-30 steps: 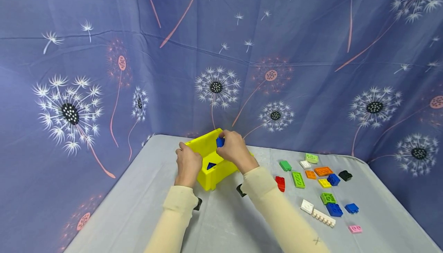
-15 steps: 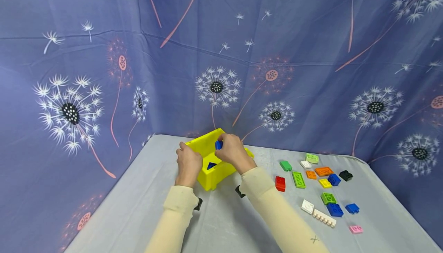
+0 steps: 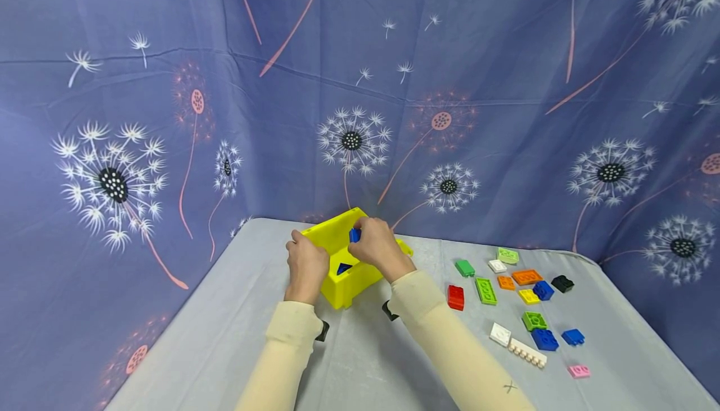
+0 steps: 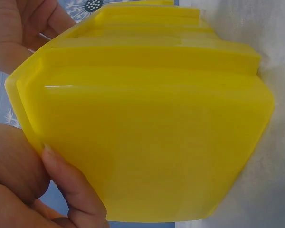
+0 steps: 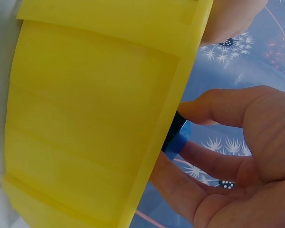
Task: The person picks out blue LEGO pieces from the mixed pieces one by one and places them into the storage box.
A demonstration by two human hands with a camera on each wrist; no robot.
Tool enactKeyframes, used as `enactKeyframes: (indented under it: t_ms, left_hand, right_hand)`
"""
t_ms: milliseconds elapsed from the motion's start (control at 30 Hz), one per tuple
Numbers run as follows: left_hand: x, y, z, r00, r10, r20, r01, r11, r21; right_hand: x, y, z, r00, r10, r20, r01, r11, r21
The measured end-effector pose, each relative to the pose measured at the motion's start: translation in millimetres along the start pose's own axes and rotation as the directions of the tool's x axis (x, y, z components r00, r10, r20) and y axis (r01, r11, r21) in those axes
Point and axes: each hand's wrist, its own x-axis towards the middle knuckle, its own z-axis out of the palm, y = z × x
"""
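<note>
A yellow plastic bin [image 3: 350, 287] stands on the table, open side up. My left hand [image 3: 307, 265] grips its left rim; in the left wrist view the thumb [image 4: 69, 183] lies along the bin's outer wall. Over the bin's opening, my right hand [image 3: 378, 245] pinches a blue toy brick [image 3: 354, 235] between thumb and fingers. The right wrist view has that blue brick [image 5: 177, 137] partly hidden behind the bin's rim. Another dark blue brick [image 3: 344, 268] lies inside on the bin's floor.
Loose toy bricks lie spread on the table's right half, among them a red brick [image 3: 455, 297], a long white brick [image 3: 527, 353], a black brick [image 3: 562, 283] and a pink brick [image 3: 579, 371]. A dandelion-patterned blue cloth [image 3: 281, 123] hangs behind the table.
My right hand has shifted slightly left and down over the bin with the blue brick in its fingers. The left hand and the bin have stayed put.
</note>
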Motion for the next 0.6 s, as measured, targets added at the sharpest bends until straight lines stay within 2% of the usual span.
enactKeyframes:
  t_ms: [433,600]
  left_hand:
    - [0.0,-0.2,-0.8,1.0,0.001,0.005,-0.001,1.0,0.003]
    - [0.4,-0.4,-1.5,1.0,0.012,0.005,-0.012,1.0,-0.001]
  right_hand:
    - [0.8,-2.9,2.4,1.0,-0.011,0.007,0.011,1.0,0.003]
    - [1.4,-2.6,1.7,0.999,-0.038,0.016,0.038,0.999,-0.01]
